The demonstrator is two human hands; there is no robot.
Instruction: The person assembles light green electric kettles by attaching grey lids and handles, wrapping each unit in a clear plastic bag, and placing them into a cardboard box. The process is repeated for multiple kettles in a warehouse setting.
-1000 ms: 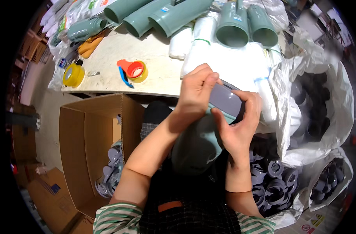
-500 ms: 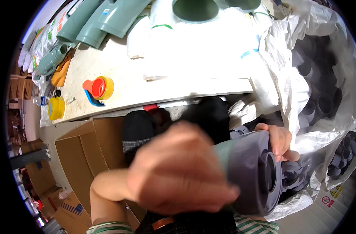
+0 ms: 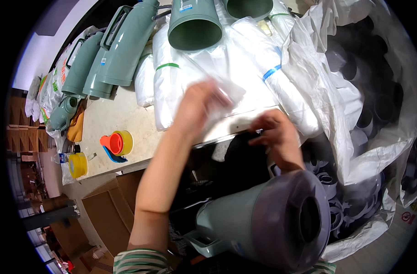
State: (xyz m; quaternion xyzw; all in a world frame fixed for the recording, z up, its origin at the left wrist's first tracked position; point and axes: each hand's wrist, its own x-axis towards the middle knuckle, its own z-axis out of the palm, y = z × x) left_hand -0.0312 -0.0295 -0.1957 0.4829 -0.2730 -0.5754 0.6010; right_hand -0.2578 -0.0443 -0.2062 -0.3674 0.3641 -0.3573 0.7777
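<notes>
A light green vacuum jug [image 3: 231, 214] lies across my lap, its handle to the left and its wide grey-purple end piece [image 3: 281, 219] to the right. Over the table, my left hand [image 3: 199, 107] is closed on a thin clear plastic bag [image 3: 233, 93] in front of the stacked bags; motion blurs its fingertips. My right hand [image 3: 278, 139] hovers beyond the jug by the table's front edge. Its fingers are half curled and apart, with nothing in them. Neither hand touches the jug.
Several green jug bodies [image 3: 126, 50] stand or lie on the table [image 3: 110, 112]. Rolled plastic bags [image 3: 290, 96] lie at its right. A large white sack [image 3: 318, 82] holds grey parts. Yellow tape [image 3: 78, 165], an orange-red ring [image 3: 115, 144] and a cardboard box [image 3: 108, 205] are at left.
My left hand has moved from over the jug forward to the bags, taking hold of one. My right hand has let go of the jug's grey end and moved forward. The jug now rests on my lap.
</notes>
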